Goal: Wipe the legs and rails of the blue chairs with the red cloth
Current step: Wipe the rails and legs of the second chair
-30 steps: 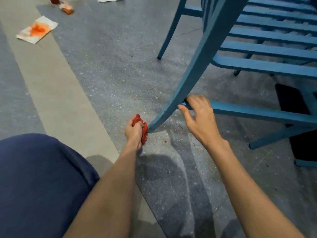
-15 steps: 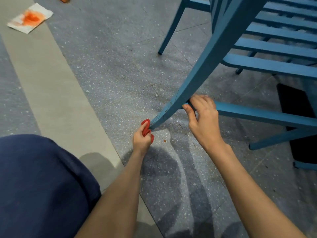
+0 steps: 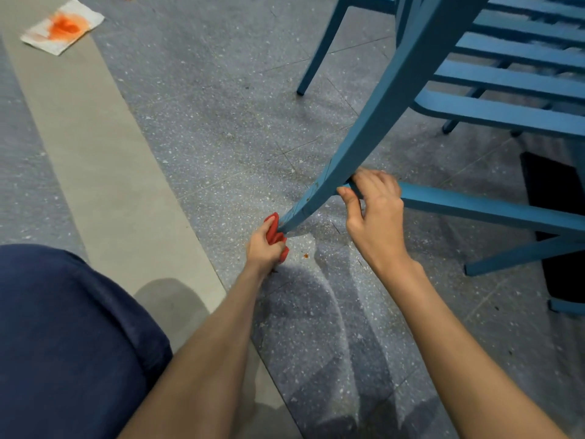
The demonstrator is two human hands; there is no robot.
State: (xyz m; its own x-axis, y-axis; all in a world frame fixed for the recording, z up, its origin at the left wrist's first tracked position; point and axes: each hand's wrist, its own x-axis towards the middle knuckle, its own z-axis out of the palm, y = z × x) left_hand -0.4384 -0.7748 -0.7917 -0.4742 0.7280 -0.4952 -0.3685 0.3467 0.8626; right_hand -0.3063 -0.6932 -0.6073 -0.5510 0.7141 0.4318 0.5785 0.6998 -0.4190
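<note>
A blue wooden chair fills the upper right, its near leg (image 3: 367, 131) slanting down to the floor at the centre. My left hand (image 3: 264, 248) is closed around the red cloth (image 3: 274, 234), pressed against the foot of that leg. My right hand (image 3: 375, 213) grips the low side rail (image 3: 490, 210) where it joins the leg, thumb under, fingers over. Most of the cloth is hidden inside my fist. The slatted seat (image 3: 512, 80) is above the rail.
A white paper stained orange (image 3: 61, 26) lies on the floor at the far left. A pale grey strip (image 3: 104, 147) crosses the speckled floor. A small orange spot (image 3: 305, 255) sits beside my left hand. My blue-clad knee (image 3: 63, 337) fills the lower left. A dark object (image 3: 557, 217) lies under the chair.
My right hand has gone from hovering open near the rail to gripping it at the leg joint. My left hand with the cloth moved up against the foot of the leg.
</note>
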